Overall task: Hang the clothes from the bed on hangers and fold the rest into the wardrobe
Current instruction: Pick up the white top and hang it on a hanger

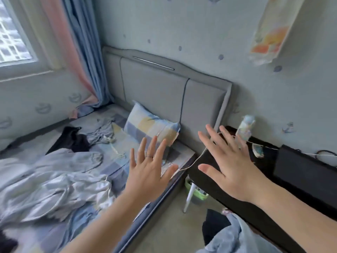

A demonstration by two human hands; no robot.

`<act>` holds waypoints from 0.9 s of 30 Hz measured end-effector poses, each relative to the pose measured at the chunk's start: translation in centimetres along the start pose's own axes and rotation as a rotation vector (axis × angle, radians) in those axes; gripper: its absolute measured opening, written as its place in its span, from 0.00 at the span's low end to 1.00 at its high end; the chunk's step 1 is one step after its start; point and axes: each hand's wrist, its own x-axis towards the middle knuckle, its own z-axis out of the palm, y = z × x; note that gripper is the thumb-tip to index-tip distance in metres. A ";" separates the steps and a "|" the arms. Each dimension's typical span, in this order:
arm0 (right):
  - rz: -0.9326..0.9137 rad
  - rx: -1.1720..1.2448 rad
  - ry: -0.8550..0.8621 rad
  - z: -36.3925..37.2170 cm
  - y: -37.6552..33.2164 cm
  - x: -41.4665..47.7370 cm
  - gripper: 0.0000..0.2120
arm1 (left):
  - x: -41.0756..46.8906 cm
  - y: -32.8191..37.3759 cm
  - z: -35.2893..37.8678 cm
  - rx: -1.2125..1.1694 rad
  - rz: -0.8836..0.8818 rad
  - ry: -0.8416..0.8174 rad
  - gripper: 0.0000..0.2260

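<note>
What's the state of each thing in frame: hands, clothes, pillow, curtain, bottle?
left hand: open, fingers spread, holding nothing
right hand: open, fingers spread, holding nothing
pale clothes: crumpled heap on the bed, unfolded
black garment: crumpled on the bed, unfolded
pillow: propped against the headboard
grey garment: rumpled beside the pillow
curtain: drawn aside from the window
bottle: upright on the dark desk
</note>
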 end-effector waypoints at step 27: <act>-0.676 0.261 -0.639 26.0 -13.9 38.1 0.35 | 3.1 -25.0 6.8 0.030 -1.111 -0.212 0.37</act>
